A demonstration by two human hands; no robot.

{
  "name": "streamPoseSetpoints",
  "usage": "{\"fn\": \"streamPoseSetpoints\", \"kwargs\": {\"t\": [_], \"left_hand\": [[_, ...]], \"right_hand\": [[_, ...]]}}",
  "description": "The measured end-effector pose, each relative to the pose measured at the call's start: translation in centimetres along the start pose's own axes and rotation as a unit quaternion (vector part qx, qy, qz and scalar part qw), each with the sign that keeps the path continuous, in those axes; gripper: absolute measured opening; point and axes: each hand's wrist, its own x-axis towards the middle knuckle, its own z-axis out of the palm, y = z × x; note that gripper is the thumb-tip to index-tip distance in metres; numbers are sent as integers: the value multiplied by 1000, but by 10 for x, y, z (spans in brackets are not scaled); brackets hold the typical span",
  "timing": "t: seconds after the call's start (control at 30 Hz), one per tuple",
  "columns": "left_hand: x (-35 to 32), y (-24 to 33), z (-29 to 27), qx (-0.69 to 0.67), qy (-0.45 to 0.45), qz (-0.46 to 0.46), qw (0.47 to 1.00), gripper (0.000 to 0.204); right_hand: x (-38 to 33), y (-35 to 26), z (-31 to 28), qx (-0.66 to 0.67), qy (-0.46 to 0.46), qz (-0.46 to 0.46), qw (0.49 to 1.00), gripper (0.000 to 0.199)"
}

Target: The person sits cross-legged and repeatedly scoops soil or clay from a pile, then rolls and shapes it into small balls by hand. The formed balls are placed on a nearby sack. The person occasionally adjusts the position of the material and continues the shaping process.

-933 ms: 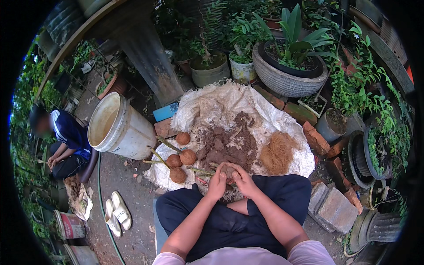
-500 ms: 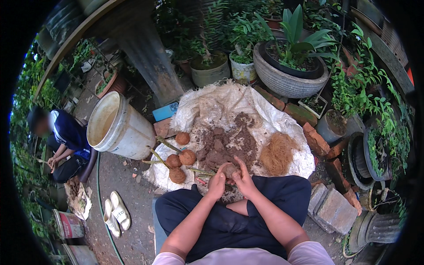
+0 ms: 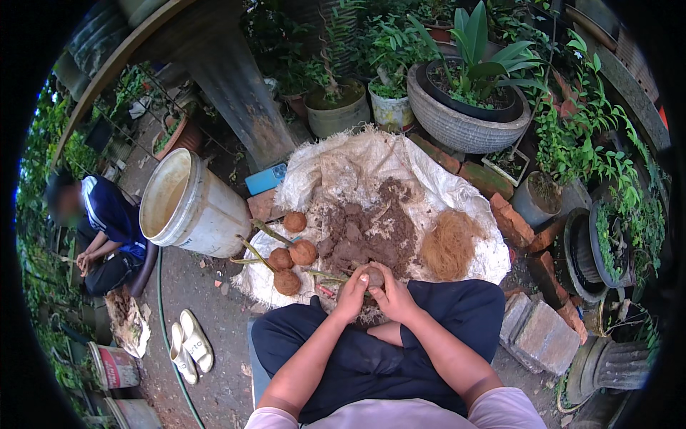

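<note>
My left hand (image 3: 350,296) and my right hand (image 3: 394,294) are cupped together around a ball of mud (image 3: 374,277), held just above my crossed legs. A green-brown stem (image 3: 326,275) reaches out to the left beside the mud ball; whether it joins the ball is hidden by my fingers. Just beyond my hands a heap of dark wet soil (image 3: 361,232) is spread on a white woven sack (image 3: 314,168). To its right sits a tangle of brown coconut fibre (image 3: 451,245). Left of the soil rest several fibre-wrapped balls (image 3: 303,252), some with cut stems.
A large whitish bucket (image 3: 214,214) leans at the left, near a blue phone (image 3: 267,179). Bricks (image 3: 511,222) and potted plants (image 3: 468,125) edge the sack. Pale slippers (image 3: 193,339) and a hose (image 3: 163,329) lie left. Another person (image 3: 114,222) sits far left.
My hands have closed more tightly around the mud ball, thumbs now on its top and fingers wrapped together. The fibre-wrapped balls and soil heap stay in place.
</note>
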Motion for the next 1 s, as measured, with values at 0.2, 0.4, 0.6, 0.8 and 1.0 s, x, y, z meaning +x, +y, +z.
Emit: {"fn": "streamPoseSetpoints", "kwargs": {"t": [0.2,0.4,0.6,0.8,1.0], "left_hand": [[-1,-9,2,44,-3,58,997,51],[0,-17,-3,-30,34,43,998,52],[-3,-19,-8,180,15,30,983,75],[-8,-2,-4,280,30,114,953,59],[-15,18,0,403,98,115,903,70]], "right_hand": [[0,-3,-3,-7,-7,22,1000,70],[7,1,4,171,-22,62,983,53],[4,4,5,283,-26,107,953,43],[3,6,2,315,-21,134,939,39],[8,5,0,384,-55,179,904,39]]}}
